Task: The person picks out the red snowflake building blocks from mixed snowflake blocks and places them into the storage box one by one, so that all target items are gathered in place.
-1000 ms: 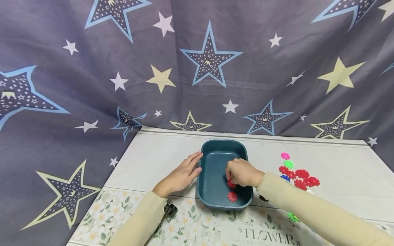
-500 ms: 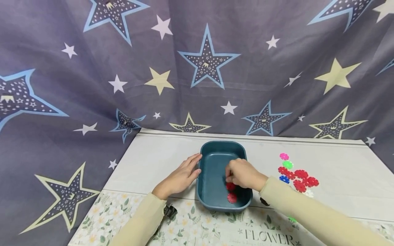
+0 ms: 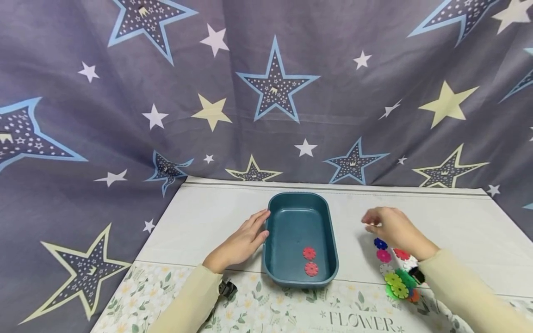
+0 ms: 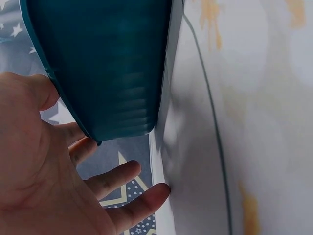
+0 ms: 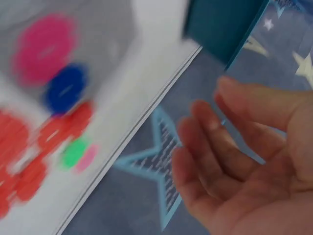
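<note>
Two red flower-shaped plastic discs (image 3: 309,253) lie flat inside the dark teal bin (image 3: 291,231), towards its near end. My left hand (image 3: 239,243) rests its fingertips on the bin's left rim, fingers fairly straight; the left wrist view shows thumb and fingers against the bin's outer wall (image 4: 98,73). To the right of the bin, my right hand (image 3: 395,231) hovers over the loose discs, partly covering them in the head view. Its fingers are loosely bent with nothing between them in the right wrist view. Below it lie a blue disc (image 3: 380,243) and a pink disc (image 3: 383,255).
Several yellow-green discs (image 3: 399,290) pile up near the right wrist, with white and orange ones beside them. In the right wrist view, red discs (image 5: 32,178) lie clustered, blurred. A star-patterned curtain (image 3: 275,83) hangs behind the table (image 3: 216,199).
My right hand has left the bin and moved right, above the loose discs. Both red discs now lie uncovered in the bin. My left hand stays at the rim.
</note>
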Available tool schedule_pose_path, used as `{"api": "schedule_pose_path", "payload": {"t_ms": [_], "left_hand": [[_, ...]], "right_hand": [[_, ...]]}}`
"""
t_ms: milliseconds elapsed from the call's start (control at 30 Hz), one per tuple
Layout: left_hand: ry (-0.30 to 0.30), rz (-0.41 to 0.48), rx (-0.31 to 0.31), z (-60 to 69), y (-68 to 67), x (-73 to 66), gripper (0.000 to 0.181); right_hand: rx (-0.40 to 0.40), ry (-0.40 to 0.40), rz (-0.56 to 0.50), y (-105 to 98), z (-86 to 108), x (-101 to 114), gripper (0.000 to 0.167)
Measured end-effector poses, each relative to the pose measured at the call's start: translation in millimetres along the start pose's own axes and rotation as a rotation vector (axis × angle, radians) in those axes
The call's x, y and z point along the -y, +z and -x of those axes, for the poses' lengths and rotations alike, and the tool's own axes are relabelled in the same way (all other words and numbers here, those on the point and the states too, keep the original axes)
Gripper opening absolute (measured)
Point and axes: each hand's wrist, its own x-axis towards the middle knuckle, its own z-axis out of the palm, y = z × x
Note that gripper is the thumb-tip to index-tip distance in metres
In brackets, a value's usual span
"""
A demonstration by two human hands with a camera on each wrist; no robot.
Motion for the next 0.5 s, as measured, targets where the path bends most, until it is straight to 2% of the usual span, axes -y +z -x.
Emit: {"api": "schedule_pose_path", "payload": {"t_ms": [167,333,500], "left_hand": [[0.006,0.004,-0.015,0.1,-0.1,1.6,0.059],[0.018,0.004,-0.02,-0.1,1.1,3.1,0.059],[0.017,0.017,-0.006,-1.4,1.8,3.0,0.06]], "right_hand": [[0.109,0.087,0.011,-6.4,28.9,-29.8,0.015],[0.221,0.195,0.003,-0.9,47.4,-51.6,0.027],[0.214,0.223,-0.005,5.9,57.7,-61.9,0.021]]}}
